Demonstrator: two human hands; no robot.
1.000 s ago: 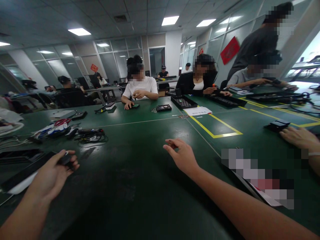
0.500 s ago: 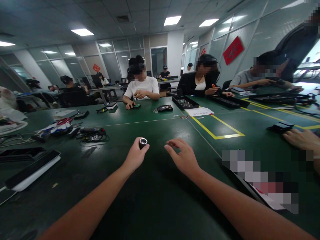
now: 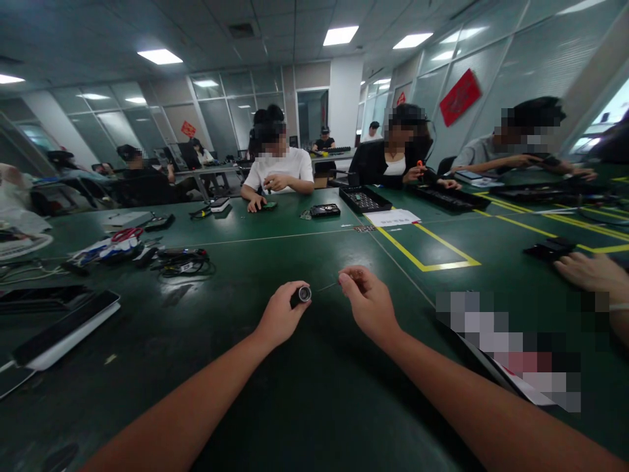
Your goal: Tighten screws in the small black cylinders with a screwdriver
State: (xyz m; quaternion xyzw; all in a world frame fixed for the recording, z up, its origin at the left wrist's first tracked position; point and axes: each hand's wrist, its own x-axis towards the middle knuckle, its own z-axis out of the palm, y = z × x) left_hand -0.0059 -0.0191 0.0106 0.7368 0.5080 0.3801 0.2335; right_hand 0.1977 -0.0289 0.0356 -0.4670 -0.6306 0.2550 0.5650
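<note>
My left hand [image 3: 281, 318] is closed around a small black cylinder [image 3: 301, 295] with a shiny round end that faces right. My right hand [image 3: 369, 303] is a short way to its right, fingers pinched together on something small I cannot make out. A thin pale thread or wire [image 3: 326, 286] seems to run between the pinch and the cylinder. Both hands hover just above the dark green table [image 3: 275, 393], near its middle.
A black-and-white flat device [image 3: 63, 330] lies at the left, with cables and tools [image 3: 147, 255] behind it. Yellow tape [image 3: 432, 252] marks the table at right. Another person's hand [image 3: 590, 272] rests at the right edge. Several people sit at the far side with black trays [image 3: 363, 198].
My left hand carried the black cylinder from the far left to the middle, then tilted it toward my right hand. The right hand closed from loosely spread fingers into a pinch.
</note>
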